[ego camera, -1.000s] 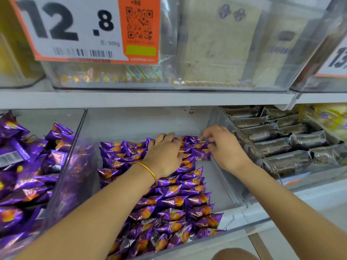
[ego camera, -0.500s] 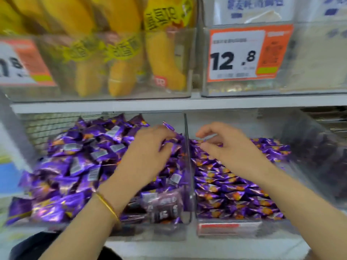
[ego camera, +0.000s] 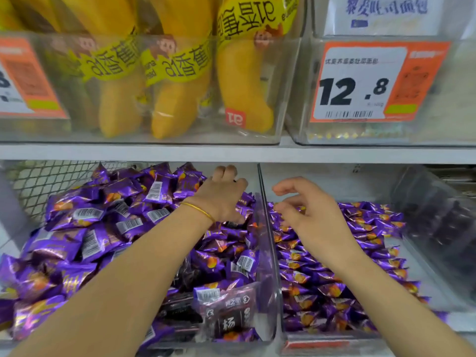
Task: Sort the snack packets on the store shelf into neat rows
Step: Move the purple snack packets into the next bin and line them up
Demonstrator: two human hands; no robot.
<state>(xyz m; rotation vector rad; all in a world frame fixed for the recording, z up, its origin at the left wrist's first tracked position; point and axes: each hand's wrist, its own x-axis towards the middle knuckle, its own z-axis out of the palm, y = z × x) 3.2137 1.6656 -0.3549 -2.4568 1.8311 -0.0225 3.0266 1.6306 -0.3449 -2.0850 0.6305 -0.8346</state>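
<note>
Two clear bins on the lower shelf hold purple snack packets. The left bin's packets (ego camera: 108, 228) lie in a jumbled heap, several with the barcode side up. In the right bin the packets (ego camera: 334, 279) lie in fairly even rows. My left hand (ego camera: 221, 197), with a gold bangle on the wrist, reaches to the back right of the heap. It is palm down with the fingers curled into the packets, and its grip is hidden. My right hand (ego camera: 311, 217) hovers above the back of the rows, fingers apart and curved, holding nothing.
A clear divider wall (ego camera: 268, 253) separates the two bins. Dark brown packets (ego camera: 226, 320) sit at the front right of the left bin. Another bin of dark packets (ego camera: 443, 228) stands at the right. Above are yellow banana-shaped packs (ego camera: 180, 73) and a 12.8 price tag (ego camera: 360, 83).
The view has swung left from the rowed bin to the jumbled one. My left hand has moved into the heap and reached further back. My right hand has lifted off the rows and spread.
</note>
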